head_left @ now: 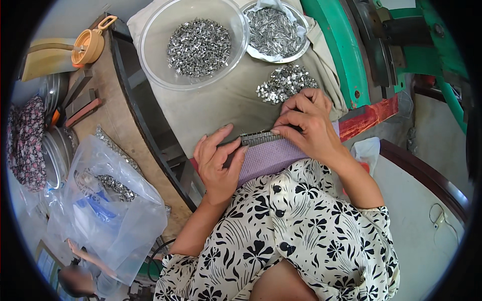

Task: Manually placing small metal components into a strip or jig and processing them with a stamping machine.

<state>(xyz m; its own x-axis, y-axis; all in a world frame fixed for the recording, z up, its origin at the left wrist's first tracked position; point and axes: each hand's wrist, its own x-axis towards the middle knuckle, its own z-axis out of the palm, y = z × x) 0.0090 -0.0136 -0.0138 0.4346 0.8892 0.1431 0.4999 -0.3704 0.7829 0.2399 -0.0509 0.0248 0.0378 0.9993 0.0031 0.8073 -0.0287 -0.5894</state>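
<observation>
The patterned shirt (pixel 281 220) fronts a ridged strip (pixel 258 138) running sideways, left grip (pixel 217 168) spread, right grip (pixel 315 129) pressed together.

- Green machine frame (pixel 329 50), beyond the grip and to its right, as I watch.
- Red-painted board (pixel 369 119), to the right of the grip.
- Brown tabletop (pixel 118 108), well left of the grip.
- Orange container (pixel 89 46) with loop handle, on that tabletop, left of and beyond the grip.
- Clear plastic bag (pixel 138 243), left of the grip.
- Flowered cloth (pixel 27 148), farthest left of the grip.
- Pale cord (pixel 440 219), well right of the grip.
</observation>
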